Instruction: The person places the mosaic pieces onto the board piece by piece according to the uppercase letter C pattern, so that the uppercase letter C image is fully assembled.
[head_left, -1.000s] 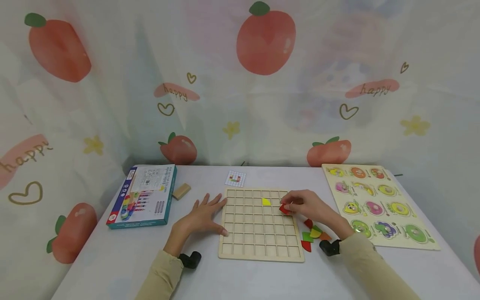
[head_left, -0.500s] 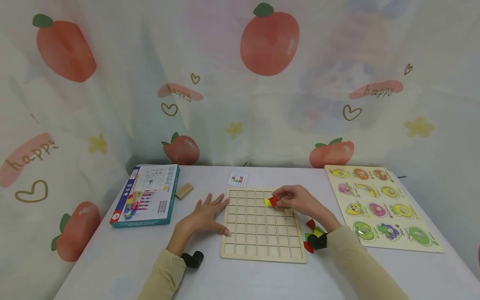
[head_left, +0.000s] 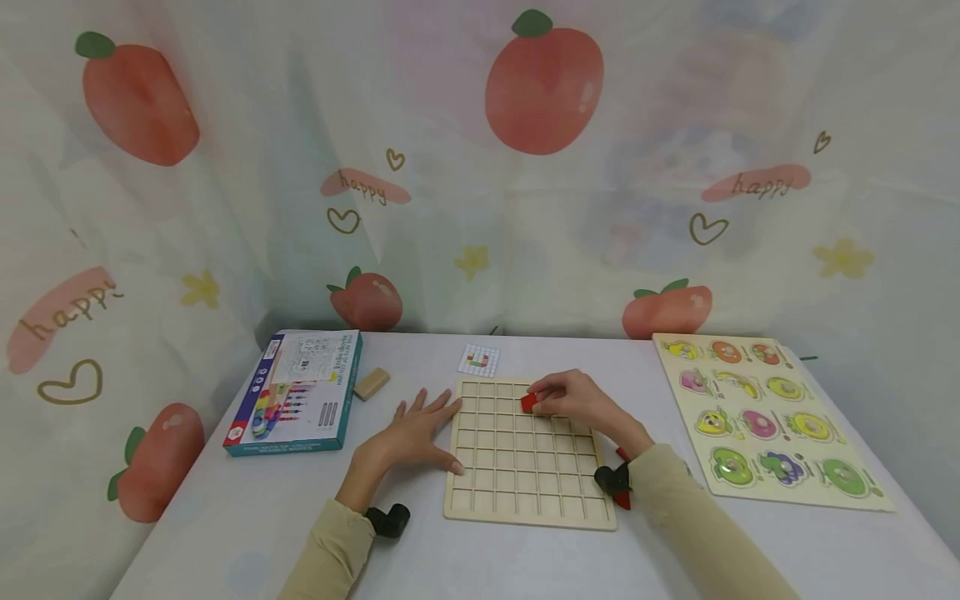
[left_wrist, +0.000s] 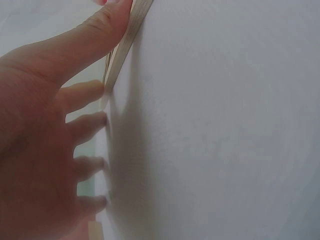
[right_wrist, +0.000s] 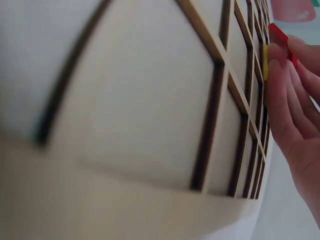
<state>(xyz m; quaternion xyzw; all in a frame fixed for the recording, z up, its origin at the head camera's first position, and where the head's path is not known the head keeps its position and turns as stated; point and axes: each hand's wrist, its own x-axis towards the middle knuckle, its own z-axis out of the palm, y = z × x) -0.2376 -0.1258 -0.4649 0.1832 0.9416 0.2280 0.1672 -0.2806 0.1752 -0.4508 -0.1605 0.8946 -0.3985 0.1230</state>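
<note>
placement of a red piece (head_left: 528, 403) into the grid board (head_left: 525, 492) is judged to be the step in hand. the piece is pinched at the fingertips of the right hand (head_left: 573, 400), fingers curled narrowly round it, over a cell in the far rows of the board, a little right of centre. from the right wrist view a yellow piece (right_wrist: 265, 62) is seen just beside it, mostly hidden under the fingers. the left hand (head_left: 412, 433) is laid flat on the table (head_left: 225, 533) with fingers spread, thumb pressed against the board's left edge, nothing being held; the board seems to be steadied by it.

the next move is judged to call for the red piece being squared to the cell walls and lowered flat, without the yellow neighbour being nudged.

the red piece is small and partly covered; its exact outline cannot be told, and no clear long axis can be made out. it appears tilted slightly, one edge raised toward the fingers. the board itself lies flat, its sides running roughly toward and across the person.

a few more coloured pieces (head_left: 622, 498) are left near the right sleeve, by the board's near right corner.
</note>
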